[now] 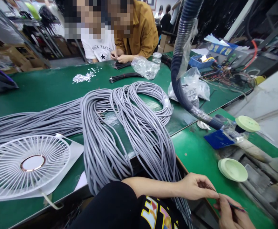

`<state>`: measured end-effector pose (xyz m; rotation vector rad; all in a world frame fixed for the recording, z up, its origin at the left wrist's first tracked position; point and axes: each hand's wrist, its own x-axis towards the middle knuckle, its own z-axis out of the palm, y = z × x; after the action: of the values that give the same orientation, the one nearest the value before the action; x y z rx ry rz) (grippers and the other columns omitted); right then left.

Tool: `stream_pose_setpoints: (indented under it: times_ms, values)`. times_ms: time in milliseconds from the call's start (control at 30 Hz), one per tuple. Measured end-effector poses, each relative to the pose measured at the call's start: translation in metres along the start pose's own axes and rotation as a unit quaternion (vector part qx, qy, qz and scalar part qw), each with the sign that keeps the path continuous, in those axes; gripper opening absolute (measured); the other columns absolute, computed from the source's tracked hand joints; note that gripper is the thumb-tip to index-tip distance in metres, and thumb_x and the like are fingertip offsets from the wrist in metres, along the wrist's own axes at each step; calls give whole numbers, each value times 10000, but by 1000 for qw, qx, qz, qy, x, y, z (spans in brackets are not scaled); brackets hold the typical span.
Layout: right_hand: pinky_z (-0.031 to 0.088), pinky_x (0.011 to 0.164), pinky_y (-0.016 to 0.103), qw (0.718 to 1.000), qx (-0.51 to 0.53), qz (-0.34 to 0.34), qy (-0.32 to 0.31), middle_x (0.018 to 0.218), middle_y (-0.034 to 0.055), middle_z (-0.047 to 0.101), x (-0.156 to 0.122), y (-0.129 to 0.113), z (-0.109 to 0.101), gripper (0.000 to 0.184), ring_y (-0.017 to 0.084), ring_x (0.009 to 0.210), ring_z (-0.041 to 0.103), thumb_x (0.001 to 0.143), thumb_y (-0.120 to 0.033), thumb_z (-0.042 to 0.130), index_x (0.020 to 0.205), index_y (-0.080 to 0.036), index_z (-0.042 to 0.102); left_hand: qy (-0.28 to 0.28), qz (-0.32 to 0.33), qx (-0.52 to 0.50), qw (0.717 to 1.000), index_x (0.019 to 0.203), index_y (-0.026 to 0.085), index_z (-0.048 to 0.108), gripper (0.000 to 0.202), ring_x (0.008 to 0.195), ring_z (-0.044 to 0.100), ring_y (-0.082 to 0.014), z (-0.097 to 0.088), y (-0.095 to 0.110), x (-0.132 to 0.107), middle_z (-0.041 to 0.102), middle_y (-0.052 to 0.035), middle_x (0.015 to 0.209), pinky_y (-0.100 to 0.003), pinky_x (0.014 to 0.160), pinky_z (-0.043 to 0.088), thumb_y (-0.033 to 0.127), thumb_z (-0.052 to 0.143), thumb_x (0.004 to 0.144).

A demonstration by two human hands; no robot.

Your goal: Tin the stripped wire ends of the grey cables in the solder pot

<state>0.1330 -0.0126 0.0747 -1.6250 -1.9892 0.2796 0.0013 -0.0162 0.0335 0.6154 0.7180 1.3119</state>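
Wire (221, 196), thin and dark, lay at the lower right of the frame, running left to right between both hands; left hand (196, 187) and right hand (233, 214) each pinched it.

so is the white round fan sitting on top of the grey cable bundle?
No: the white round fan lies on the green table, beside the grey cable bundle, apart from it.
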Motion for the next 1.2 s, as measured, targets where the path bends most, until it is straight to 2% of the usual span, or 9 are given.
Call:
stream_pose_setpoints:
  times_ms: [133, 200, 300, 400, 500, 667, 900, 1100, 1200]
  values:
    - [456, 580, 306, 1000, -17, -11, 14, 691, 80, 673, -1, 5, 3, 539, 227, 641, 640, 793, -656, 370, 658, -195, 613, -1, 7, 13, 1000, 695, 99, 583, 641, 640, 526, -107, 0, 7, -1, 551, 7, 672, -372, 793, 458, 633, 763, 391]
    - [458, 586, 305, 1000, -22, -15, 11, 690, 81, 675, 1, 5, 2, 558, 229, 643, 643, 796, -666, 363, 656, -190, 618, 0, 11, 27, 1000, 677, 98, 588, 638, 603, 497, -90, 0, 8, 0, 544, 15, 642, -324, 719, 451, 647, 755, 398]
    - [467, 580, 302, 999, -9, -37, -24, 678, 84, 683, 4, 3, -1, 588, 231, 631, 650, 786, -685, 371, 708, -172, 650, 20, 21, 52, 998, 632, 102, 577, 636, 526, 430, -57, 0, 9, 0, 526, 27, 579, -250, 577, 382, 680, 731, 414]
    - [470, 551, 283, 997, 10, -47, -57, 674, 77, 696, 8, 3, -4, 590, 221, 611, 657, 773, -691, 396, 746, -169, 670, 49, 30, 63, 996, 601, 107, 559, 649, 480, 382, -34, 1, 9, 0, 498, 42, 526, -217, 507, 310, 711, 703, 413]
    - [479, 550, 271, 997, 28, -40, -61, 675, 72, 700, 9, 1, -6, 570, 209, 589, 658, 771, -676, 419, 754, -166, 672, 55, 21, 63, 996, 600, 104, 559, 665, 481, 397, -33, 2, 9, -2, 513, 37, 535, -209, 497, 301, 723, 689, 393]
    - [485, 559, 273, 999, 20, -18, -27, 652, 77, 688, 6, -4, -8, 549, 211, 578, 655, 791, -637, 417, 753, -152, 671, 29, 3, 74, 997, 610, 97, 569, 654, 483, 400, -33, 2, 5, -1, 526, 35, 540, -208, 502, 303, 695, 710, 386]
    - [484, 596, 274, 998, 7, -53, 21, 681, 89, 691, 4, 0, -6, 540, 208, 608, 656, 824, -602, 406, 767, -137, 675, -18, -9, 72, 997, 639, 103, 546, 672, 513, 451, -49, 1, -2, 3, 559, 19, 601, -221, 535, 352, 696, 713, 370]
    - [482, 594, 284, 998, -5, -64, -1, 709, 95, 700, 3, 4, -3, 563, 225, 650, 666, 827, -624, 376, 762, -147, 669, -14, 20, 124, 992, 702, 98, 584, 664, 479, 365, -31, -3, 1, 2, 468, 57, 532, -197, 491, 294, 727, 649, 497]
    - [481, 591, 282, 998, 8, -61, -16, 725, 91, 703, 3, 9, 0, 539, 222, 651, 665, 815, -626, 398, 755, -158, 658, -15, 30, 150, 988, 738, 94, 609, 642, 481, 369, -36, -6, -1, 2, 478, 48, 542, -193, 481, 291, 716, 620, 579]
